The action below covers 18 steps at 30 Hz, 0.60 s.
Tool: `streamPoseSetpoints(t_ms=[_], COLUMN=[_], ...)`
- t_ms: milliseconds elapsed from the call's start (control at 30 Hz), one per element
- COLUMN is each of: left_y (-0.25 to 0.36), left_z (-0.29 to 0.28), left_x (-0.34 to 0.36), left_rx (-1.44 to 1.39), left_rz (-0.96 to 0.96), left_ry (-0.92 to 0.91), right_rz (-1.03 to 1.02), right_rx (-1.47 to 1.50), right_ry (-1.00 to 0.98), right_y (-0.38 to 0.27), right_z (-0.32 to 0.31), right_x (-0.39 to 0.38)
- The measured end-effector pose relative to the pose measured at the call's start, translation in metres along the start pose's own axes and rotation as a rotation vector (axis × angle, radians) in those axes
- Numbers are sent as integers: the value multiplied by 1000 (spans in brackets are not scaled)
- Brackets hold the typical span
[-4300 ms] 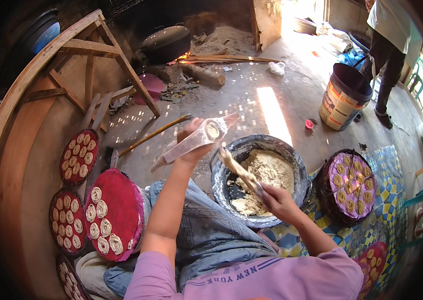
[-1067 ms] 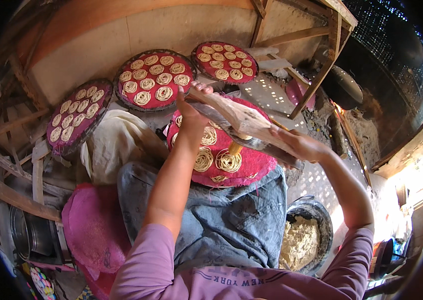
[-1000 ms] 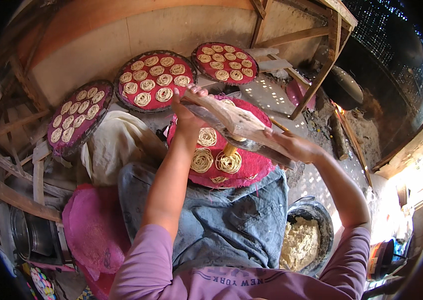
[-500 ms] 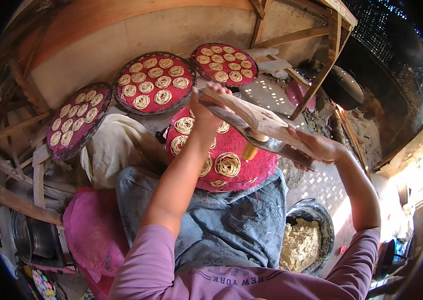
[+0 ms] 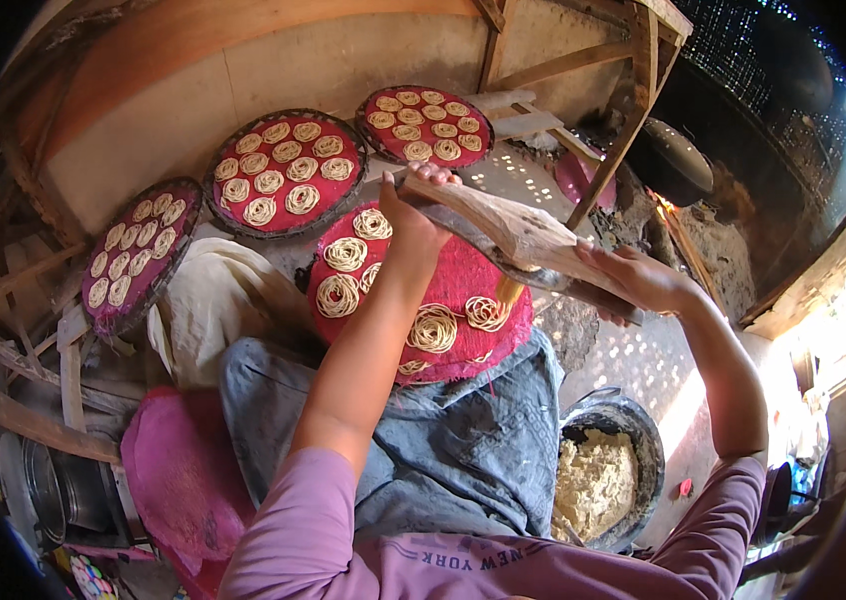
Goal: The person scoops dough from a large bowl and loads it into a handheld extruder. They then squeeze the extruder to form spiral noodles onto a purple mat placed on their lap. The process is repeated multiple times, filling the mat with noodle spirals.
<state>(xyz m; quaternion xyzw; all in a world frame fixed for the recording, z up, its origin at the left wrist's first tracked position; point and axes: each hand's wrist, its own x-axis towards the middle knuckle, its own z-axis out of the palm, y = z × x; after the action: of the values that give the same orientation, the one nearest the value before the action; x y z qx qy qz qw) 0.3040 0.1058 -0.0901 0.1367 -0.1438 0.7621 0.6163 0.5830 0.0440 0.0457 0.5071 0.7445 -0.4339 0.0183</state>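
Both hands grip a two-armed wooden noodle press (image 5: 503, 225), held slantwise over a round tray on my lap. My left hand (image 5: 418, 215) is closed around its far left end. Around the near right end, my right hand (image 5: 643, 280) is wrapped. A brass cylinder (image 5: 511, 291) hangs from the middle of the press. Just below it, a coil of pale dough strands (image 5: 488, 314) lies on the tray's red cloth (image 5: 468, 275). A larger coiled nest (image 5: 433, 328) sits beside it, with several more toward the left. My left forearm hides part of the cloth.
Three round trays of coiled nests stand farther off: left (image 5: 138, 250), middle (image 5: 288, 170) and back (image 5: 425, 125). A dark bucket (image 5: 655, 455) of dough (image 5: 598, 480) stands by my right leg. A fire (image 5: 665, 205) burns near a dark wok (image 5: 678, 160).
The press has shifted slightly right relative to the tray. A coil of strands now shows beneath the brass cylinder, where bare cloth showed around it. The whole view has shifted a little.
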Motion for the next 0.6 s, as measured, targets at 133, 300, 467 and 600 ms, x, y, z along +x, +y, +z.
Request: streamPoseSetpoints(t_ms=[133,300,467,600], left_y=[14,23,0,10], left_z=[10,19,-1,-26], left_x=[10,-8,-7,1], left_rx=[71,37,-44,-73], left_rz=[-11,-45,-43,-57], left_ry=[-58,153,167,117], right_rz=[-44,-28,-17,-8], right_rx=[51,84,36,43], right_ry=[44,7,45,89], right_y=[-2,3,13,22], right_z=[13,19,12,25], right_x=[10,-1,1,26])
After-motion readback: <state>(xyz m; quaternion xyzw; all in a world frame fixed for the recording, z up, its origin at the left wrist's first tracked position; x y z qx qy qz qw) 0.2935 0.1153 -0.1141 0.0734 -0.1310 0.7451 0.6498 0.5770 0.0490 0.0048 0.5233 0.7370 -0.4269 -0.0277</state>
